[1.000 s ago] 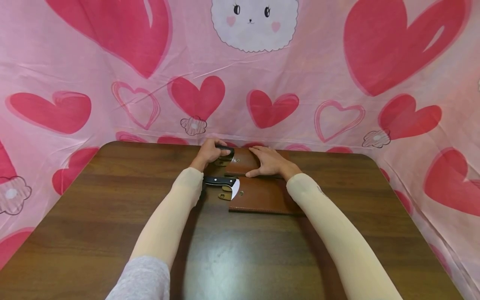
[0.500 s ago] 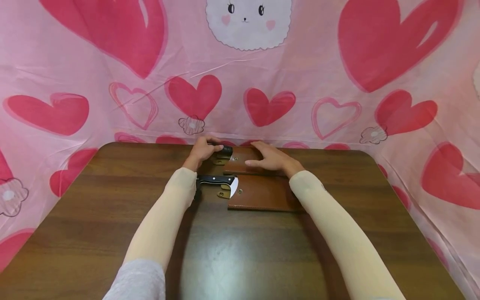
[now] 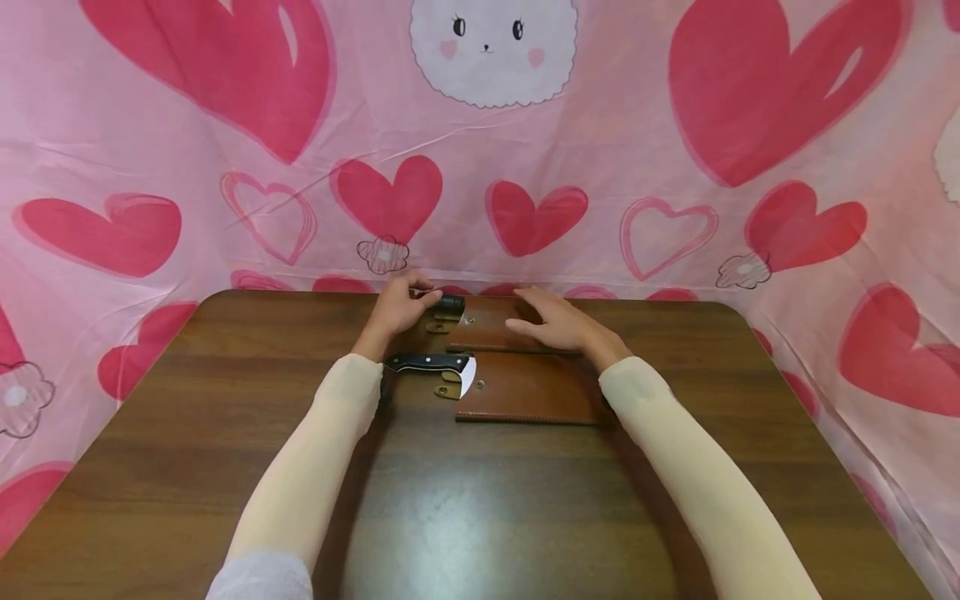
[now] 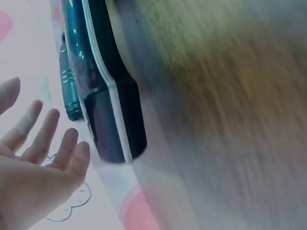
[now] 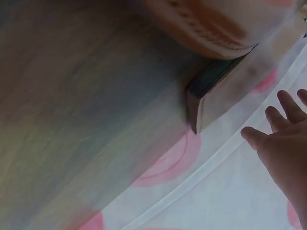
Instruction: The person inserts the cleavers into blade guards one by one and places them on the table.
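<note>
Two cleaver-like knives lie in brown leather sheaths on the table, one behind the other, handles pointing left. The near sheath (image 3: 536, 389) leaves a strip of pale blade and a riveted black handle (image 3: 426, 362) showing. Behind it is the far sheath (image 3: 489, 323), whose knife has a ribbed black handle (image 3: 452, 303). My left hand (image 3: 393, 310) is at the end of that far handle; in the left wrist view its fingers (image 4: 44, 132) are loosely spread, apart from the handle. Over the far sheath's right part hovers my right hand (image 3: 562, 323), fingers extended and holding nothing.
Both sheaths rest on a dark brown wooden table (image 3: 465, 500), close to its back edge. A pink cloth (image 3: 465, 125) printed with hearts hangs behind and at the sides. Small snap straps (image 3: 446, 391) stick out beside the handles.
My left hand has let go of the far knife's handle and moved left. My right hand has lifted off the far sheath and shifted right. Both knives stay put.
</note>
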Motion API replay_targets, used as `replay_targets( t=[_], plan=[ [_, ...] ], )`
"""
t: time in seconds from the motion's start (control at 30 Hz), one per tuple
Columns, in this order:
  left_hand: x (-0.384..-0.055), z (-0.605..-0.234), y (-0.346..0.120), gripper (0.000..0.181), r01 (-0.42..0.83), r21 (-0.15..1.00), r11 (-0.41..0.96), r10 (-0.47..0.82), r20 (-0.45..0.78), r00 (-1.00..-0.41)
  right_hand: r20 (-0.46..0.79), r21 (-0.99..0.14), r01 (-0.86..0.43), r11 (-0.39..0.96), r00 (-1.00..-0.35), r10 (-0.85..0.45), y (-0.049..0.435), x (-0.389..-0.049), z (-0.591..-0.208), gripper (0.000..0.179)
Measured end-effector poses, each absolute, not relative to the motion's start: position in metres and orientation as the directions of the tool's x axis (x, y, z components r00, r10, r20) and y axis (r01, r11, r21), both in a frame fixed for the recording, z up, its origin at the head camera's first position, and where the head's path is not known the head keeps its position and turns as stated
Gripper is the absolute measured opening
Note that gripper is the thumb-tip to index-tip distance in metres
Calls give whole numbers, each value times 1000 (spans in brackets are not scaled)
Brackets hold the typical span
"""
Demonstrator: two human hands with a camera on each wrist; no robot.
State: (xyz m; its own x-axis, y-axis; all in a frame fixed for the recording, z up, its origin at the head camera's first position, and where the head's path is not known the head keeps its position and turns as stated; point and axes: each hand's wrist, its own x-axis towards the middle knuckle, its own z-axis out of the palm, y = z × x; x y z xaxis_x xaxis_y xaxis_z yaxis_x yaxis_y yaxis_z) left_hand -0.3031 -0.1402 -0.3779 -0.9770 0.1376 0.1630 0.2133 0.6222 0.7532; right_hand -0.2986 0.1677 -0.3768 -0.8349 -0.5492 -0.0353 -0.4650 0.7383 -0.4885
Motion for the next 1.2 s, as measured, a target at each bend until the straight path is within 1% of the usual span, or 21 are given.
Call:
replay_targets(
  t=[0.27,0.4,0.67,1.0,1.2],
  plan=[
    [-289,-372,-152,34,227,644,731,129,196,-972,56,-469,-511,721,-831,-553,184,-294,-374,79],
    [-285,-373,-155,36,253,623,740,142,224,-964,79,-465,-511,723,-837,-542,190,-289,-370,76],
    [-272,-371,-159,43,261,586,767,138,246,-959,148,-396,-505,767,-859,-489,197,-279,-364,70],
    [-261,-370,-168,49,258,554,791,128,263,-956,186,-369,-471,802,-882,-433,210,-270,-364,70],
    [-255,-369,-175,51,269,508,818,131,291,-948,192,-335,-449,828,-893,-407,217,-263,-360,72]
  ],
)
